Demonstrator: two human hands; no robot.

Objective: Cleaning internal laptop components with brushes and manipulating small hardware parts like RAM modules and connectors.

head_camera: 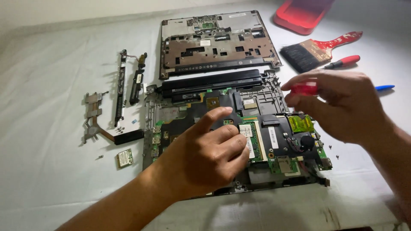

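Pinched in the right hand (342, 105), a red-handled screwdriver (305, 88) hovers over the opened laptop base (239, 128) at table centre; the left hand (205, 149) presses loosely curled fingers on its motherboard (274, 137). A slipping tip could gouge the board or scatter loose screws (332, 150). Open cloth lies left; the paintbrush (317, 51) crowds the right.

Just small white rectangular stickers (273, 137) on the open laptop board (274, 128), plus a shiny yellow label (300, 123) near its right edge.
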